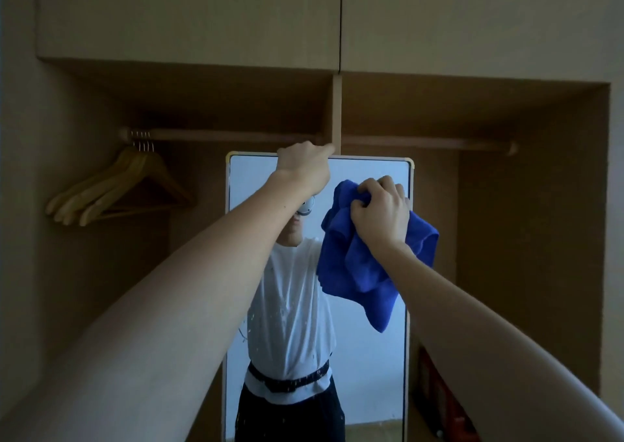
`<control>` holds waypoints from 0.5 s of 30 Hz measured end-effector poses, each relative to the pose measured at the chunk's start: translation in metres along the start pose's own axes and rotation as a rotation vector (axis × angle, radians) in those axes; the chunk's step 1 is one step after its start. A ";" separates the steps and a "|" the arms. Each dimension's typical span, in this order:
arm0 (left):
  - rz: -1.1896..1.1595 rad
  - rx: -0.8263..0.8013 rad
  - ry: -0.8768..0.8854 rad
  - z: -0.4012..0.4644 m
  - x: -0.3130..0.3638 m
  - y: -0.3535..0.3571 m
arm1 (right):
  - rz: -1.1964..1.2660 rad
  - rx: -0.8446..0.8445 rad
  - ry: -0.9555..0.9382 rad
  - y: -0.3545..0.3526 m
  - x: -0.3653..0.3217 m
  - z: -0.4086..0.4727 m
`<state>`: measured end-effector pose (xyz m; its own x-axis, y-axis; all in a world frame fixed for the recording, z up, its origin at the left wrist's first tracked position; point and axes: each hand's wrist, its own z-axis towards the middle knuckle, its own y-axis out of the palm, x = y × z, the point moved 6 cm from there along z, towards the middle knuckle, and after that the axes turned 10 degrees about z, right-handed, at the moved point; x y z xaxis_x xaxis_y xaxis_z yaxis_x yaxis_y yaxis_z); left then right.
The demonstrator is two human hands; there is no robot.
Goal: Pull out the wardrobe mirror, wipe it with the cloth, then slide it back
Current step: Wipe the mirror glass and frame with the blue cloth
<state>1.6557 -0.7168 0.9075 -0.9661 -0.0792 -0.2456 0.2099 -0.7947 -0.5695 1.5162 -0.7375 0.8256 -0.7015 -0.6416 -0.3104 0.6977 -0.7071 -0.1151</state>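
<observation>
A tall mirror (371, 357) with a pale frame stands pulled out in front of the open wardrobe, facing me. My left hand (304, 166) grips its top edge near the middle. My right hand (380, 210) holds a bunched blue cloth (358, 266) against the upper right part of the glass. The cloth hangs down below the hand. White specks and smears show on the lower glass.
Several wooden hangers (114, 188) hang at the left end of a clothes rail (219, 134). A vertical divider (337, 110) stands just behind the mirror's top. Closed upper cupboard doors (189, 15) sit above. A dark reddish object (442, 394) lies low in the right compartment.
</observation>
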 end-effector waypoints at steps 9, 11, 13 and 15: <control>0.045 -0.077 -0.064 0.008 0.012 0.007 | -0.061 0.045 0.014 -0.021 0.017 0.040; 0.042 -0.080 -0.082 0.009 0.013 0.010 | -0.060 0.035 -0.009 -0.015 0.023 0.019; 0.022 -0.079 -0.093 0.010 0.013 0.010 | -0.029 0.001 -0.020 -0.014 0.027 0.007; 0.008 -0.082 -0.094 0.009 0.012 0.010 | -0.012 -0.034 -0.041 -0.020 0.027 0.015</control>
<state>1.6445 -0.7311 0.9062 -0.9735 -0.1440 -0.1778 0.2251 -0.7424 -0.6310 1.4818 -0.7452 0.8335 -0.7146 -0.6454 -0.2697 0.6934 -0.7045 -0.1512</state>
